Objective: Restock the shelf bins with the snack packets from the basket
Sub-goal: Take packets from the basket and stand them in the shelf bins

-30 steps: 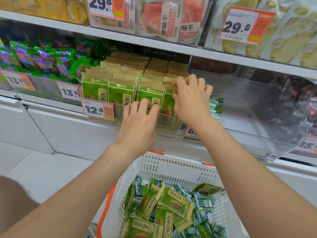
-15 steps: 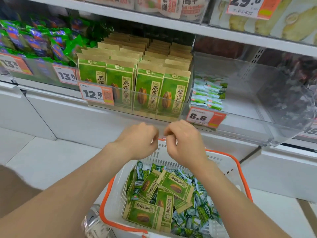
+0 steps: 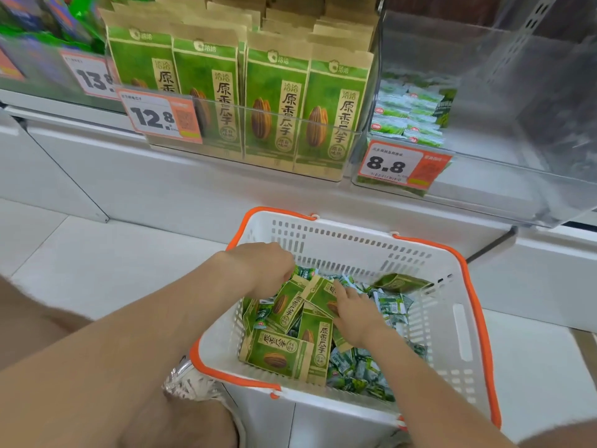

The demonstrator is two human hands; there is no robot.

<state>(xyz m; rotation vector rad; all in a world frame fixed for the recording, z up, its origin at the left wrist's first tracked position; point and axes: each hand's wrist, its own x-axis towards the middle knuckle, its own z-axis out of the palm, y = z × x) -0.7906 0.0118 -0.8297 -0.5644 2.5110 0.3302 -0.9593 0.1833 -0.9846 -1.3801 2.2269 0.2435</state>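
Snack packets (image 3: 277, 354), green with kraft-brown edges and a striped seed, lie jumbled in the white basket (image 3: 458, 334): five big ones countable, over small green sachets (image 3: 355, 373) too tangled to number. Left hand (image 3: 265, 270) is sunk in at the back, fingertips buried, grip unreadable; right hand (image 3: 353, 307) lays straight fingers flat on one packet. Above, four matching packets front the clear shelf bin (image 3: 352, 150), the ranks behind cut off at the top.

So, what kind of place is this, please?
Most likely a shop's snack aisle. Printed price tags hang on clear shelf bins filled with identical green seed packets, and a white shopping basket with an orange rim stands below.
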